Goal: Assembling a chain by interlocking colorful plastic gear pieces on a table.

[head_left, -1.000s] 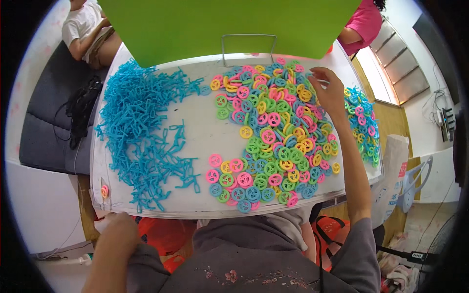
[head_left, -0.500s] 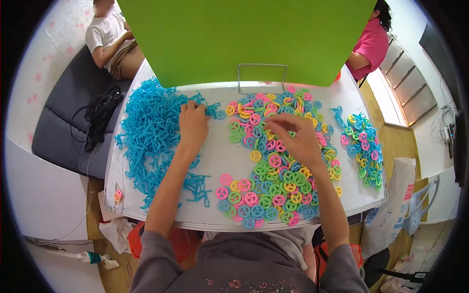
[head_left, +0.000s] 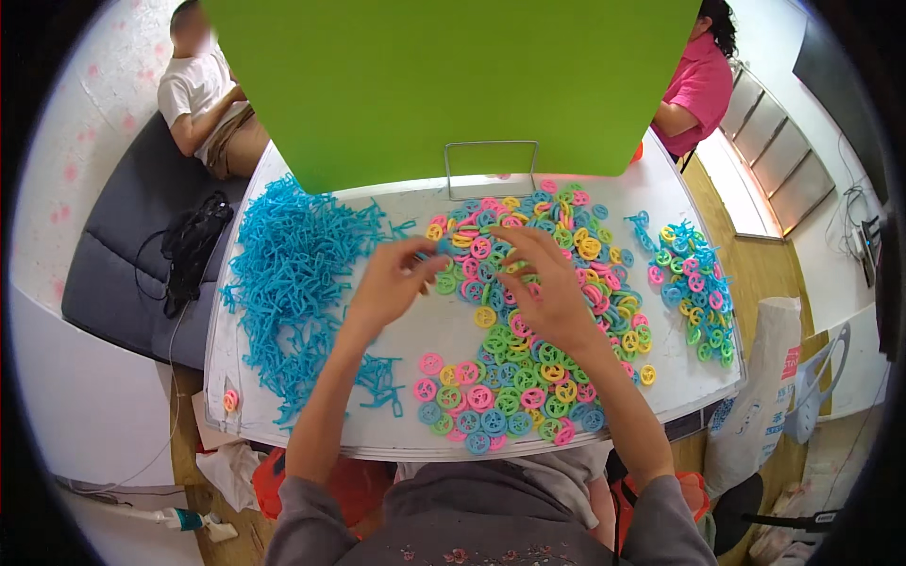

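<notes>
My left hand (head_left: 396,281) is over the bare strip of table, its thumb and fingers closed around a small blue plastic piece (head_left: 444,246) whose full shape is hard to see. Beside it, my right hand (head_left: 547,292) hovers above the wheel pile, thumb and fingers apart, with nothing visible between them. That pile is small spoked plastic wheels (head_left: 510,401) in pink, yellow, green and blue. To the left lies a big heap of blue stick-like plastic parts (head_left: 293,255), tangled together.
A smaller pile of blue parts and coloured wheels (head_left: 696,292) lies at the table's right. A green panel (head_left: 434,85) rises at the back behind a wire stand (head_left: 491,144). Two people sit beyond it, left and right. A pink wheel (head_left: 230,401) lies at the front-left corner.
My left hand has left the blue heap and come right and nearer, fingers now pinched on a blue piece. My right hand has shifted slightly left. The whole view has tilted a little.
</notes>
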A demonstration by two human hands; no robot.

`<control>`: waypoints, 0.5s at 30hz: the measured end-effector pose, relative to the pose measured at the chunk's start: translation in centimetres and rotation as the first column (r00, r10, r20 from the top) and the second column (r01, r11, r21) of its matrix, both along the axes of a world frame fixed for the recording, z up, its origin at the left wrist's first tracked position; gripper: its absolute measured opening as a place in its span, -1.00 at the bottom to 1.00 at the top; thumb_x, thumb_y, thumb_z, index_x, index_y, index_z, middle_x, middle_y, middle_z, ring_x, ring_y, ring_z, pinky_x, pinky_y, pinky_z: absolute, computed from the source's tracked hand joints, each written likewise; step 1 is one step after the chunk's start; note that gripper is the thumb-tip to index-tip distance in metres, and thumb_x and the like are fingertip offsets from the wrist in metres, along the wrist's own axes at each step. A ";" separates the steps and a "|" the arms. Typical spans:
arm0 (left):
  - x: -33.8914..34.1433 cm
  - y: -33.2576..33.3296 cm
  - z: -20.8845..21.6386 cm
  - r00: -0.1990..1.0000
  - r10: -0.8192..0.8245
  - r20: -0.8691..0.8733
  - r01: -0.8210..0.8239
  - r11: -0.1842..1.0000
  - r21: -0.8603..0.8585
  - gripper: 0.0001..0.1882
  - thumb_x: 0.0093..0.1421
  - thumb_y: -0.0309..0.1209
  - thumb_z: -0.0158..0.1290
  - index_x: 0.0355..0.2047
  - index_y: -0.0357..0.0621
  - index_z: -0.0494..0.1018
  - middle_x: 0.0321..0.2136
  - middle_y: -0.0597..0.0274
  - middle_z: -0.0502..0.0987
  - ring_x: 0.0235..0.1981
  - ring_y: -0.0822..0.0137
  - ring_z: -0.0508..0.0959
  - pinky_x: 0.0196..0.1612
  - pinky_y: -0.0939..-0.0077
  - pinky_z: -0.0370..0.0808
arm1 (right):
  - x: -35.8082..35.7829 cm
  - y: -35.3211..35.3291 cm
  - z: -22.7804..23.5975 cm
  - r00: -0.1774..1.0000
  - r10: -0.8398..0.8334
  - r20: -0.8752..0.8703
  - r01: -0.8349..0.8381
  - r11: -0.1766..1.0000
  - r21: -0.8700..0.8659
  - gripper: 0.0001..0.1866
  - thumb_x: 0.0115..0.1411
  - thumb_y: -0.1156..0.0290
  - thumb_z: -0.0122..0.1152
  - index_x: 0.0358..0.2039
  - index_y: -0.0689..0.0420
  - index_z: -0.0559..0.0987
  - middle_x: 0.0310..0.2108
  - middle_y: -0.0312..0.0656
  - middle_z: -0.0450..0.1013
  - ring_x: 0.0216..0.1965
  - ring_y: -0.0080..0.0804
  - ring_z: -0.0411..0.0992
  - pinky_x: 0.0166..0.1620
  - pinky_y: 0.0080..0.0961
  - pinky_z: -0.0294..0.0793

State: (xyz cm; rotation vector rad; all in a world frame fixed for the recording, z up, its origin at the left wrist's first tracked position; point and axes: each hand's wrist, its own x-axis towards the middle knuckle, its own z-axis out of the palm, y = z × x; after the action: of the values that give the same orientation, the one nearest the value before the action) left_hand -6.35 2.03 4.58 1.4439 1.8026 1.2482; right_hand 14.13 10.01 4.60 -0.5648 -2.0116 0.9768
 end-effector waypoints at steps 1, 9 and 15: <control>0.8 -0.2 0.4 0.955 -0.144 0.258 0.186 0.972 -0.147 -0.82 0.19 -0.43 0.07 -0.25 -0.27 0.48 -0.53 0.29 0.51 -0.52 0.52 0.47 -0.49 0.61 0.40 | 0.0 -0.1 0.0 0.998 -0.061 0.024 0.056 0.987 0.153 -0.59 0.02 0.65 0.19 -0.07 0.11 0.52 -0.27 -0.19 0.50 -0.19 -0.38 0.46 -0.18 -0.54 0.49; 2.6 -0.7 0.7 0.797 -0.206 0.568 0.369 0.911 -0.187 -0.77 0.27 -0.36 -0.02 -0.16 -0.22 0.47 -0.53 0.31 0.48 -0.55 0.56 0.44 -0.47 0.67 0.39 | 0.9 0.7 -1.0 0.991 0.079 0.107 -0.105 0.961 0.256 -0.74 -0.04 0.59 0.28 -0.27 0.17 0.59 -0.33 -0.18 0.48 -0.31 -0.33 0.46 -0.29 -0.49 0.48; 1.5 -0.5 -4.3 0.944 0.125 -0.307 -0.097 0.990 0.103 -0.76 0.10 -0.47 0.12 -0.19 -0.16 0.43 -0.44 0.17 0.46 -0.46 0.29 0.50 -0.41 0.47 0.43 | 0.3 0.0 -1.3 1.000 -0.013 -0.026 0.007 0.976 -0.219 -0.80 0.07 0.57 0.26 -0.26 0.29 0.55 -0.33 -0.25 0.50 -0.39 -0.59 0.45 -0.33 -0.62 0.50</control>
State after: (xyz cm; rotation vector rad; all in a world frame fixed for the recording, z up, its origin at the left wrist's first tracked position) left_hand -4.87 1.48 0.31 1.6878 2.0847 1.2193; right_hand 14.41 9.97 3.34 -0.6755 -1.8870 1.2027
